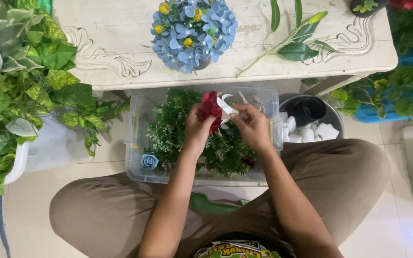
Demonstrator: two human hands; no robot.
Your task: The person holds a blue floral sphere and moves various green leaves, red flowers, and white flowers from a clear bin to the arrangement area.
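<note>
Both hands [225, 126] around red flower [210, 109]

Red pot [406, 4] cut off, top right edge; red-white flower [216, 109] stem hidden behind hands; bucket [333, 114] half hidden, right of centre.

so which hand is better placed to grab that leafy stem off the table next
Probably the right hand: the leafy stem lies on the table up on its side, while the left hand grips the red flower further away.

One clear plastic bin [135, 143], one blue flower ball [193, 33], one small blue rose [149, 161] and two hands are counted.
</note>
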